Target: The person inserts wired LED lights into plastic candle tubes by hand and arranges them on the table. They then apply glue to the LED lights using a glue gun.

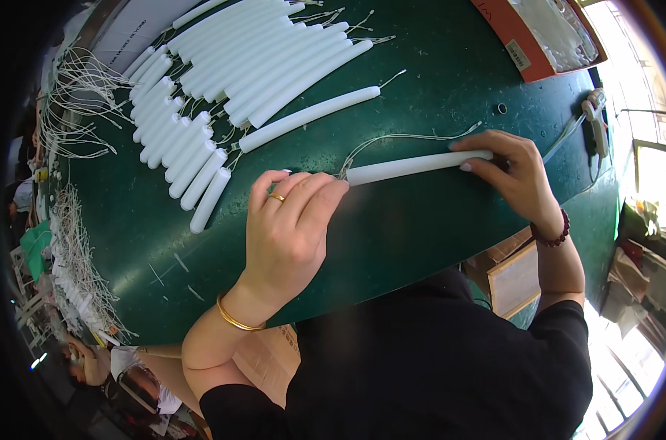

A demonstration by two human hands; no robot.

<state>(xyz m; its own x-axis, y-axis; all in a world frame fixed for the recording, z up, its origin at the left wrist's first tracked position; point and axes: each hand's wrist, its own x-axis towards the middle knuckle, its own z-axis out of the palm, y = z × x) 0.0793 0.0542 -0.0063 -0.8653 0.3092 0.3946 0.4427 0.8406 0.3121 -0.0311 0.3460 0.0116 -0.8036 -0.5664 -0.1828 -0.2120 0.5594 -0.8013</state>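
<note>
A slim white tube [421, 169] lies nearly level between my two hands, just above the green table. My right hand [520, 172] pinches its right end between thumb and fingers. At the other end, my left hand [292, 216] is closed on the thin wires [380, 137] where they leave the tube. Its fingertips partly hide that joint. From there the wires arch over the tube toward my right fingers. Beyond my left hand, a similar long tube [311, 117] with a wire at its far end lies slanted, joined by wiring to a shorter tube [210, 199].
Rows of long white tubes [252, 59] and shorter ones lie at the back left of the green table [399, 242]. Loose wire bundles [83, 95] hang at the left edge. A red box [527, 37], a small dark ring [501, 108] and a corded grey device [595, 125] stand right.
</note>
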